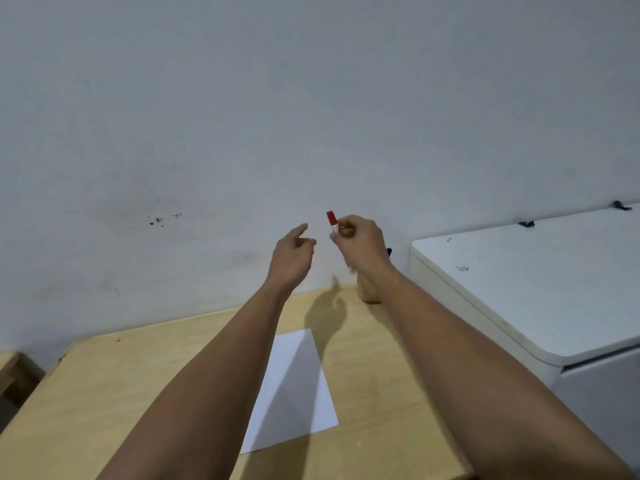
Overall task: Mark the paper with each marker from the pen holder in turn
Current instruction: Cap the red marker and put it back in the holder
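A: Right hand (360,239) is pinching a red-capped marker with a white barrel (331,221), held upright in the air, far end of the scene, above the bench. Cap looks on.

B: Left hand (294,252)?

A: Left hand is hanging just left of the marker, fingers loosely spread, holding nothing, not touching it. My guess: it is going for the cap.

B: Risks?

A: Only fingertips on a smooth, thin plastic barrel, so a hard cap pull could be twisting it loose and dropping it. Also the flat white rectangular sheet of paper (294,389) is lying loose on the pale, smooth wooden bench (114,393), nothing pinning it; light and slick, it could be sliding under the tip if no hand is holding it down.

B: Pen holder?

A: Small tan rounded pen holder (369,292) is standing at the far edge of the bench, mostly hidden behind the right wrist. One dark tip is poking out beside the wrist; contents otherwise cannot tell. Forearm is passing close, so knocking it over is possible.

B: Other stuff?

A: Matte grey-white wall (311,98) with dark scuffs, and a white smooth-topped appliance with rounded corners (540,282) on the right.
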`<control>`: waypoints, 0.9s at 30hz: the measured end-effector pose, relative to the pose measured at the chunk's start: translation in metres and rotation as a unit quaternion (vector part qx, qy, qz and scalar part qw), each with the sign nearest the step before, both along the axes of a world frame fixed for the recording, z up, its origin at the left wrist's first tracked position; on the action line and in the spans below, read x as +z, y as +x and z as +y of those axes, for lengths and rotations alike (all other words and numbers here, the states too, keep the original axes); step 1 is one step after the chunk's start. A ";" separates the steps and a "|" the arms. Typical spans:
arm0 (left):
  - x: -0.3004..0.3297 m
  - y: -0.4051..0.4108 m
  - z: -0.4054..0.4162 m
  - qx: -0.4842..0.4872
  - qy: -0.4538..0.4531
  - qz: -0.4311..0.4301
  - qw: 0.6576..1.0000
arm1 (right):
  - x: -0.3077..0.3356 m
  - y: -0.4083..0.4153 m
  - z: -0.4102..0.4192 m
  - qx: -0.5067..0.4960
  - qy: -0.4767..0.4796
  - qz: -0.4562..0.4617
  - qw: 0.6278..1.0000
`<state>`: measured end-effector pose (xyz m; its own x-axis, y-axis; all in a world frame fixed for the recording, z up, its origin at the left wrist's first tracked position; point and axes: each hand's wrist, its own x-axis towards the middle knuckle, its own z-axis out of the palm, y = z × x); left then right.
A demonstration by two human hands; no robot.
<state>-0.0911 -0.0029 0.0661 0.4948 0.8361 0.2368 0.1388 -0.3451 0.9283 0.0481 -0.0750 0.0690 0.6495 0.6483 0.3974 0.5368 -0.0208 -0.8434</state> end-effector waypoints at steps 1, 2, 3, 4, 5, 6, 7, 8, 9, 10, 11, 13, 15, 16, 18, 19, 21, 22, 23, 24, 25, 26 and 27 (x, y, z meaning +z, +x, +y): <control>-0.007 0.012 0.004 0.001 0.019 0.027 0.999 | 0.008 0.015 0.003 -0.019 0.013 -0.005 1.000; -0.014 0.025 0.007 -0.003 0.037 0.061 0.997 | 0.015 0.029 0.005 -0.033 0.024 -0.011 0.999; -0.024 0.036 0.010 -0.010 0.051 0.096 0.994 | 0.019 0.042 0.008 -0.042 0.027 -0.022 0.998; -0.034 0.047 0.011 -0.020 0.057 0.125 0.990 | 0.020 0.053 0.011 -0.044 0.024 -0.030 0.998; -0.045 0.057 0.013 -0.029 0.057 0.148 0.987 | 0.019 0.063 0.013 -0.042 0.015 -0.032 0.998; -0.054 0.066 0.014 -0.037 0.053 0.164 0.984 | 0.016 0.070 0.015 -0.043 0.001 -0.029 0.999; -0.063 0.074 0.015 -0.043 0.049 0.176 0.982 | 0.011 0.078 0.018 -0.047 -0.015 -0.025 0.998; -0.071 0.083 0.016 -0.050 0.048 0.186 0.980 | 0.004 0.084 0.021 -0.055 -0.032 -0.023 0.998; -0.079 0.091 0.018 -0.057 0.046 0.193 0.978 | -0.005 0.089 0.024 -0.061 -0.052 -0.023 0.997; -0.087 0.098 0.019 -0.065 0.041 0.196 0.978 | -0.014 0.092 0.026 -0.065 -0.074 -0.022 0.995; -0.094 0.105 0.021 -0.071 0.031 0.194 0.978 | -0.022 0.094 0.027 -0.068 -0.092 -0.020 0.993; -0.104 0.117 0.024 -0.077 0.007 0.176 0.981 | -0.037 0.097 0.028 -0.073 -0.119 -0.015 0.990; -0.111 0.125 0.023 -0.081 -0.006 0.149 0.986 | -0.047 0.098 0.026 -0.074 -0.142 -0.020 0.987; -0.114 0.129 0.021 -0.083 -0.005 0.138 0.987 | -0.052 0.099 0.025 -0.074 -0.150 -0.027 0.986; -0.120 0.135 0.019 -0.085 -0.005 0.116 0.990 | -0.057 0.100 0.021 -0.080 -0.155 -0.042 0.984; -0.123 0.136 0.017 -0.086 -0.010 0.105 0.991 | -0.057 0.102 0.018 -0.088 -0.153 -0.047 0.983; -0.127 0.139 0.014 -0.083 -0.017 0.080 0.993 | -0.059 0.107 0.011 -0.109 -0.148 -0.058 0.981; -0.127 0.140 0.012 -0.083 -0.018 0.068 0.994 | -0.059 0.111 0.007 -0.117 -0.153 -0.064 0.979; -0.128 0.141 0.011 -0.084 -0.023 0.059 0.994 | -0.060 0.113 0.002 -0.121 -0.167 -0.069 0.976; -0.129 0.141 0.010 -0.085 -0.030 0.052 0.995 | -0.061 0.115 -0.002 -0.120 -0.189 -0.074 0.972; -0.128 0.141 0.009 -0.086 -0.042 0.043 0.994 | -0.063 0.116 -0.005 -0.115 -0.210 -0.076 0.968; -0.128 0.141 0.008 -0.086 -0.048 0.042 0.994 | -0.065 0.116 -0.008 -0.109 -0.225 -0.077 0.965; -0.127 0.141 0.009 -0.084 -0.046 0.047 0.994 | -0.066 0.116 -0.010 -0.105 -0.229 -0.075 0.965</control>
